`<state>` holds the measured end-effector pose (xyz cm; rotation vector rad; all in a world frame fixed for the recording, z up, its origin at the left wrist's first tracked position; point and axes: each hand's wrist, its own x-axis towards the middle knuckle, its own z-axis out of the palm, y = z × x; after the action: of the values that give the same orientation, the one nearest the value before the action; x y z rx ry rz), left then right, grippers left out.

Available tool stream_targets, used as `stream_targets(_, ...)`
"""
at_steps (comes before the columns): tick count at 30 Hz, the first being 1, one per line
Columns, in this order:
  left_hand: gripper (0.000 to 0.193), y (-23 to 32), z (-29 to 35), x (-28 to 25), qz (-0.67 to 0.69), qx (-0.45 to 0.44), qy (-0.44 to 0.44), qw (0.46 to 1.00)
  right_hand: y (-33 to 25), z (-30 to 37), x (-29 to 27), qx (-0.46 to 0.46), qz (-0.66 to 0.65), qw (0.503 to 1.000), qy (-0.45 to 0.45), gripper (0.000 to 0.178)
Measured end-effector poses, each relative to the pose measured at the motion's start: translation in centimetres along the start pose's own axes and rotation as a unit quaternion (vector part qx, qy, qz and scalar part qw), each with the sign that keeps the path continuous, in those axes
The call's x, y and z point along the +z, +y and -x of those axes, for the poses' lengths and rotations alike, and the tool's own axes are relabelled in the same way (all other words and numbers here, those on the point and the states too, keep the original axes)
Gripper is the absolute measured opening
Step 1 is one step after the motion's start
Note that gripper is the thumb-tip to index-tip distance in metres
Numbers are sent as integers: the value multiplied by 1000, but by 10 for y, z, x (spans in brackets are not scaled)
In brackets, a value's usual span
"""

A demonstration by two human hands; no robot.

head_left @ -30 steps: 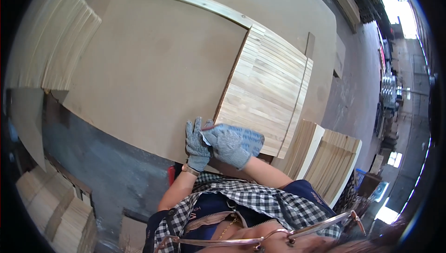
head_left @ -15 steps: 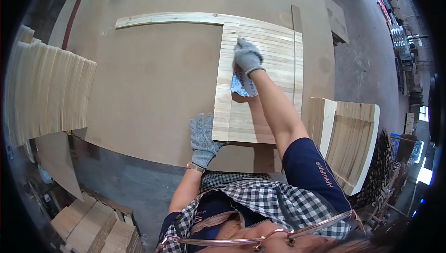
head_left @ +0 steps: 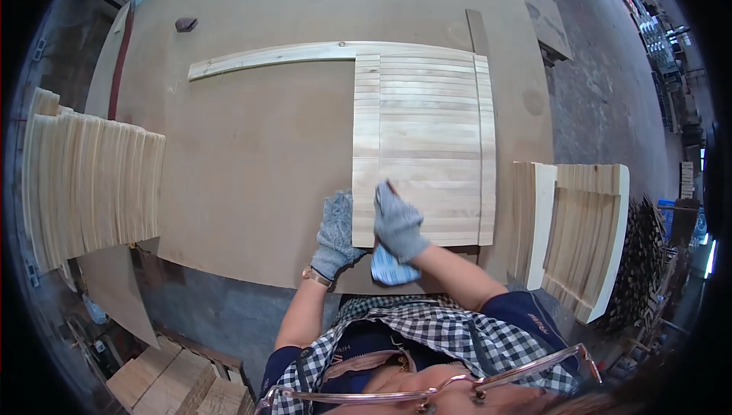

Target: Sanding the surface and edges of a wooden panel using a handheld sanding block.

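A pale slatted wooden panel [head_left: 431, 133] lies flat on the brown board-topped table [head_left: 252, 163]. My right hand [head_left: 399, 221], in a grey knit glove, is closed on a sheet of sandpaper [head_left: 393, 270] over the panel's near left corner. The sheet's blue-white printed backing hangs out below the hand past the near edge. At the panel's left edge, near that corner, my gloved left hand [head_left: 335, 232] lies with its fingers stretched out, holding nothing. A long wooden strip [head_left: 267, 57] runs left from the panel's far edge.
Stacks of pale wooden slats stand at the left, one slat stack [head_left: 99, 186], and at the right, another slat stack [head_left: 583, 224]. A small dark brown block [head_left: 186, 25] lies on the far left of the table. A thin brown strip [head_left: 476, 32] sticks out beyond the panel's far right corner.
My right hand has come from the panel's far left part toward me to its near left corner, sandpaper still in it. My left hand stays by the left edge, its fingers now closer together.
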<state>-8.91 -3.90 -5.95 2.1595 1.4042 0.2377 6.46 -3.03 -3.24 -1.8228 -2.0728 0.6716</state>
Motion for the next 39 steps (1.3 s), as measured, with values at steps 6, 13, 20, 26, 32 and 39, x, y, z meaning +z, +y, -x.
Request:
stream_targets(6, 89, -3, -5, -4, 22, 64, 35, 997, 13, -99, -15, 65, 37, 997, -22, 42)
stream_targets(13, 76, -5, -12, -23, 127, 41, -32, 991, -6, 27, 9, -55, -46, 994, 88, 35)
stream_targets(20, 76, 0, -11, -21, 111, 75, 50, 990, 47, -137, 13, -46, 130, 973, 187, 36)
stream_targets(26, 91, -4, -14, -22, 144, 55, -29, 988, 66, -290, -38, 40, 114, 989, 90, 31)
stream_targets(32, 88, -17, -7, -2, 73, 71, 15, 995, 56, -220, -21, 28, 150, 984, 95, 43)
stream_targets(39, 61, 21, 33, 4, -118, 4, 43, 992, 25, -7, -30, -62, 150, 973, -165, 58)
